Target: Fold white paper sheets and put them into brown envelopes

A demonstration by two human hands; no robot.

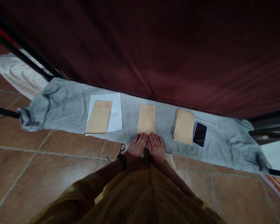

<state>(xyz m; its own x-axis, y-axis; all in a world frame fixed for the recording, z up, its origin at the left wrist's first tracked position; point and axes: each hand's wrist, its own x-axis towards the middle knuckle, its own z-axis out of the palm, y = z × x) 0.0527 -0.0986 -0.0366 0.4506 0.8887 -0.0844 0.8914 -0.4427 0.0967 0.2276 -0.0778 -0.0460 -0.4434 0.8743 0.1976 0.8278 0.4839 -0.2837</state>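
Note:
A single brown paper envelope [146, 118] lies lengthwise in front of me on a grey cloth. My left hand [137, 145], with a dark watch [122, 161] on the wrist, rests flat at its near edge, fingers stretched out. Beside it my right hand [156, 147] lies flat in the same way, its fingertips touching or just short of that edge. Neither hand holds anything. To the left, brown envelopes [99, 117] lie on white paper [116, 112]. A slightly fanned stack of brown envelopes [184, 127] sits to the right.
A smartphone [200, 134] lies right of the stack. The narrow surface is covered by the grey cloth [67, 107], rumpled at both ends. Behind it hangs a dark red curtain [154, 56]. Black bars [25, 59] stand at the sides, and floor tiles [67, 155] show below.

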